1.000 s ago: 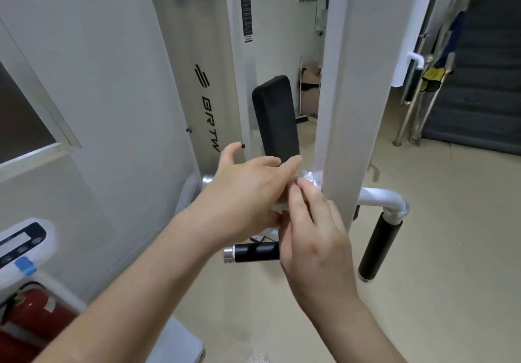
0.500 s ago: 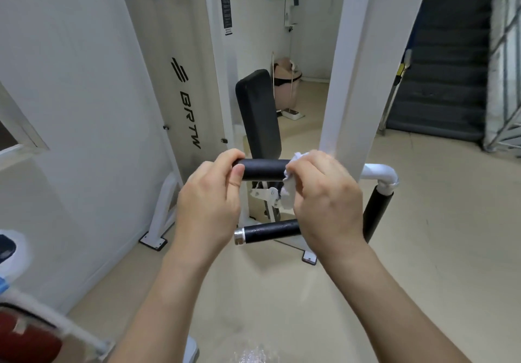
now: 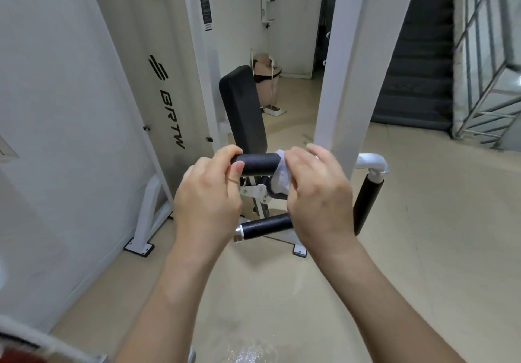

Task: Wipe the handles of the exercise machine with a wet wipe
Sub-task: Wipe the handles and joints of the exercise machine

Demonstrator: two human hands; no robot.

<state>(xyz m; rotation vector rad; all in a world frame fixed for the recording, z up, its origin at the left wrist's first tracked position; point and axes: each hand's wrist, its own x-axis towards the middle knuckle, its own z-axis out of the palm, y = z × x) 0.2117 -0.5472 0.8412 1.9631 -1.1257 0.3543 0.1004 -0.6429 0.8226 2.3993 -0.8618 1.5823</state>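
**Wipe on the Handle**

The left hand (image 3: 208, 199) grips the free end of the upper handle (image 3: 258, 165). Just beside it, the right hand (image 3: 318, 190) clamps the white wipe (image 3: 283, 178) around the same bar, above a lower handle (image 3: 265, 228).

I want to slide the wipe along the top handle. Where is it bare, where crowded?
Bare: the upper handle between the left hand and the wet wipe in the right hand. Crowded: just below, around the white bracket and lower handle.
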